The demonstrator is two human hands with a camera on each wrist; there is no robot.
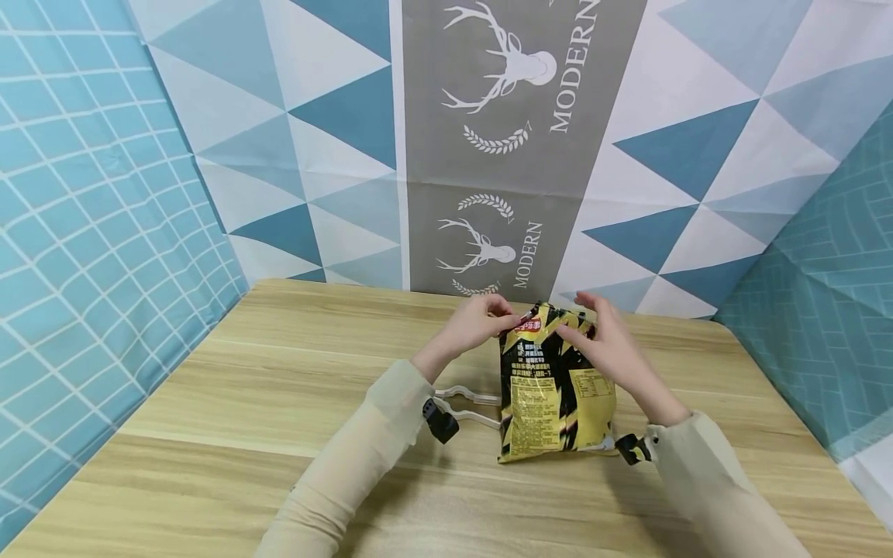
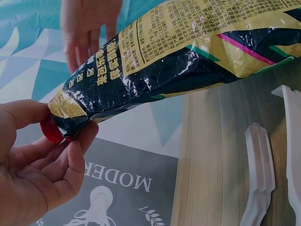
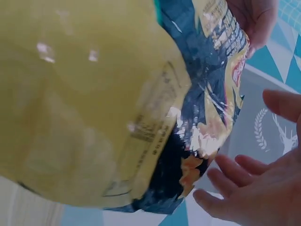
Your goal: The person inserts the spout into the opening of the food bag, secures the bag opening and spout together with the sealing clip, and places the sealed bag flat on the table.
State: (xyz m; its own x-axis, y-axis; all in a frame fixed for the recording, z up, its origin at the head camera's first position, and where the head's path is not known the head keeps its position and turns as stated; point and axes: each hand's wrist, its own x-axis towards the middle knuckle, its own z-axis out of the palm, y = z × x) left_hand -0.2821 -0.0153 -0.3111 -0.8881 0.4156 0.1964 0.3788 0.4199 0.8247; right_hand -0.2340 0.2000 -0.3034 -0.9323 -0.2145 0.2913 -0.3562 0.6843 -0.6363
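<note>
1. Yellow-black bag [image 1: 534,415]: lower right of frame centre, apparently upright because held.
2. Left hand [image 1: 476,322] pinches its upper-left corner, seemingly to steady it.
3. Right hand [image 1: 608,341], fingers spread, flanks its upper-right edge; contact unclear.

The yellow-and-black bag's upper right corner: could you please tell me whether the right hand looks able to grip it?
Probably yes: the right hand is open right by that corner of the bag, with nothing visible in between; the left hand pinches the other upper corner.
</note>
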